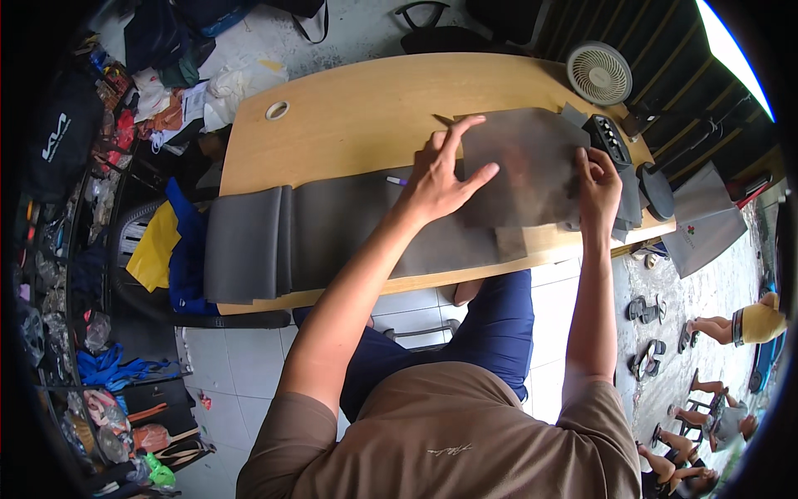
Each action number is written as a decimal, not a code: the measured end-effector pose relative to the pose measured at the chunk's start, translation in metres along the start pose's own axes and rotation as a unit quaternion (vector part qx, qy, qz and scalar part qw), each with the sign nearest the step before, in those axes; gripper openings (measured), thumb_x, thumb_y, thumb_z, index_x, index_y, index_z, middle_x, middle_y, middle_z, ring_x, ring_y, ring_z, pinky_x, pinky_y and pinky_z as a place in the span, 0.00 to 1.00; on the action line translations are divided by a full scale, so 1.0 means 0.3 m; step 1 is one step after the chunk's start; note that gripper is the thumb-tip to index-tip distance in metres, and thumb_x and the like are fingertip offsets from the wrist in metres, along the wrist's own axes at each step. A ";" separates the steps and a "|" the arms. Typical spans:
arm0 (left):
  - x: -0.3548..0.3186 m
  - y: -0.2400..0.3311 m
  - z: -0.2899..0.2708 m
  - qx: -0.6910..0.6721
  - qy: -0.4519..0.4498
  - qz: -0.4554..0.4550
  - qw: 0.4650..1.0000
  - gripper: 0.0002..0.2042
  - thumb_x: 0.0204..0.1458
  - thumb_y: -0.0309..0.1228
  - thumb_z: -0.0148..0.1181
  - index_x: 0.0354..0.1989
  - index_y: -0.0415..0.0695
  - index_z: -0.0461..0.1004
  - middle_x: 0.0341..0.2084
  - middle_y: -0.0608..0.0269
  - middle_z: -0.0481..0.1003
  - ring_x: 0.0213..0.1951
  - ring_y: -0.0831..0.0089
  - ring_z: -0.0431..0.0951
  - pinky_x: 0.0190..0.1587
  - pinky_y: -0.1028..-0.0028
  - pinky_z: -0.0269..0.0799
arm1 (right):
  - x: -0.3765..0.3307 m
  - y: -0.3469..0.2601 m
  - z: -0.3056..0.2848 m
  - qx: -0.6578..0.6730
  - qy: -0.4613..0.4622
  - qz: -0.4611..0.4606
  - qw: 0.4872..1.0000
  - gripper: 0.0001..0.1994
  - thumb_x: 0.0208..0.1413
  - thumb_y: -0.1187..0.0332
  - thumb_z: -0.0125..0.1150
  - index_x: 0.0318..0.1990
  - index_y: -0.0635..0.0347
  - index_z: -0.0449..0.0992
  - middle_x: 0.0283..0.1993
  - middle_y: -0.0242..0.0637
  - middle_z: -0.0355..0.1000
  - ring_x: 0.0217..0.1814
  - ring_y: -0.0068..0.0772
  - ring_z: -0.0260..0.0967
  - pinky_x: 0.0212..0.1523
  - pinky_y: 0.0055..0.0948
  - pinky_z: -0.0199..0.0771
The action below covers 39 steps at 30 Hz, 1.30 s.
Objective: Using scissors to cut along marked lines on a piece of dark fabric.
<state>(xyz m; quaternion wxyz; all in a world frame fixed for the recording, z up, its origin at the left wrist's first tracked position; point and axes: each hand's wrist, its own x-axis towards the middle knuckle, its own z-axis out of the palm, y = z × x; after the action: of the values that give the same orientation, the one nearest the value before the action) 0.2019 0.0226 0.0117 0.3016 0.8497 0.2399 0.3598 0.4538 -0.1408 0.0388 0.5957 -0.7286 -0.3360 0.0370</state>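
Observation:
A long strip of grey material (324,229) lies across the wooden table (349,125), its left end folded over the edge. On its right part sits a stiff translucent grey sheet (524,170). My left hand (440,179) presses flat on the left edge of that sheet, fingers spread. My right hand (597,187) grips the sheet's right edge with fingers curled. A small purple-tipped pen (396,180) lies on the table just left of my left hand.
A small white fan (598,73) stands at the table's far right. Dark gadgets (611,141) and a round black object (657,191) lie near my right hand. A chair with yellow and blue cloth (162,249) stands left. People sit on the floor at lower right (715,416).

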 end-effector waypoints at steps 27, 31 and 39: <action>0.361 0.164 0.538 0.029 -0.107 0.018 0.994 0.45 0.46 0.42 0.87 0.77 0.51 0.75 0.79 0.23 0.59 0.73 0.40 0.76 0.74 0.52 0.75 | 0.352 0.205 -0.275 -0.236 0.108 -0.176 0.950 0.31 0.63 0.52 0.81 0.72 0.48 0.80 0.63 0.57 0.79 0.66 0.56 0.80 0.68 0.47 0.79; 0.388 0.183 0.529 0.098 -0.210 -0.020 0.973 0.51 0.45 0.53 0.83 0.79 0.46 0.71 0.76 0.31 0.65 0.67 0.38 0.81 0.68 0.51 0.81 | 0.308 0.073 -0.285 -0.177 0.233 -0.207 0.933 0.31 0.63 0.52 0.81 0.70 0.51 0.81 0.62 0.51 0.78 0.65 0.45 0.79 0.67 0.43 0.79; 0.405 0.231 0.566 0.191 -0.248 -0.046 0.949 0.56 0.45 0.65 0.77 0.81 0.47 0.69 0.71 0.35 0.71 0.65 0.41 0.83 0.65 0.52 0.83 | 0.158 -0.035 -0.226 -0.004 0.089 -0.236 0.968 0.27 0.69 0.67 0.76 0.72 0.61 0.77 0.61 0.39 0.82 0.60 0.26 0.80 0.62 0.29 0.81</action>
<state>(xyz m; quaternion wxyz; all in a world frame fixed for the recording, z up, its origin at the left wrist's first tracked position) 0.4196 -0.0080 0.0210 0.1997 0.9419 0.2607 0.0708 0.5165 -0.1721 0.0842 0.6124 -0.6315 -0.4438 -0.1710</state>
